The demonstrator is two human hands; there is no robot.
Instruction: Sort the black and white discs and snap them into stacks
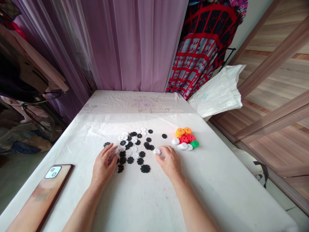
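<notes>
Black snowflake discs (130, 160) and white snowflake discs (133, 151), notched round the rim, lie loosely mixed in the middle of the white table. My left hand (104, 162) is at the near left side of this spread, thumb and fingers apart, its fingertips touching white discs partly hidden beneath them. To the right of the spread, my right hand (170, 160) pinches a small white snowflake disc (156, 151) between thumb and fingertips, low over the table. Beyond it sits a cluster of stacked discs: orange (180, 132), red (187, 139), green (195, 144) and white (182, 146).
A phone (42, 193) lies face down on the left of the white-covered table (135, 203). A white bag (214, 91) stands beyond the right edge. Purple curtains (130, 45) hang behind, and clothes (29, 58) are on the left.
</notes>
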